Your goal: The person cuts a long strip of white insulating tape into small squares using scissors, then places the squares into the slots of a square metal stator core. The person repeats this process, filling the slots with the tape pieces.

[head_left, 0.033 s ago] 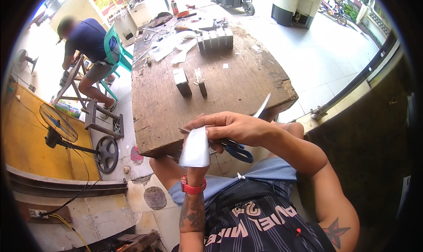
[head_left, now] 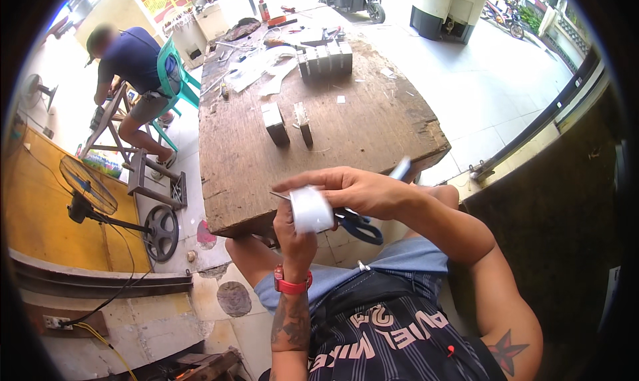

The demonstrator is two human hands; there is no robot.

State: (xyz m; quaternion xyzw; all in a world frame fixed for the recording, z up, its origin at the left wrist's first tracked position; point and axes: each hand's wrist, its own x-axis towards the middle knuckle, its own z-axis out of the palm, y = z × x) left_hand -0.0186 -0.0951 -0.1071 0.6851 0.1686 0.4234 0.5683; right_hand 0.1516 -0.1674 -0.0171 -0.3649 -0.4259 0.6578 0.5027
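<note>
My two hands meet over the near edge of the wooden table [head_left: 313, 164]. My left hand [head_left: 293, 238], below a red wristwatch, is closed; its fingers are partly hidden behind a curved white strip [head_left: 311, 209], which is blurred. It seems to grip the scissors [head_left: 361, 229], whose blue handles stick out on the right and whose metal tip pokes out at the left. From the right, my right hand [head_left: 353, 186] reaches over the top, pinching the white strip between thumb and long fingers. Past the right wrist shows another pale, blurred end [head_left: 401, 168], perhaps of the same strip.
Two dark blocks [head_left: 275, 124] stand mid-table. Farther back are a row of joined blocks [head_left: 325, 60], white scraps [head_left: 276, 78] and tools. A person [head_left: 136, 61] sits on a green chair [head_left: 174, 71] at the left, beyond a standing fan [head_left: 86, 188].
The white strip has swung up and right, curling closer to my right hand, and more of my left hand shows. The pale end past the right wrist looks shorter and more blurred.
</note>
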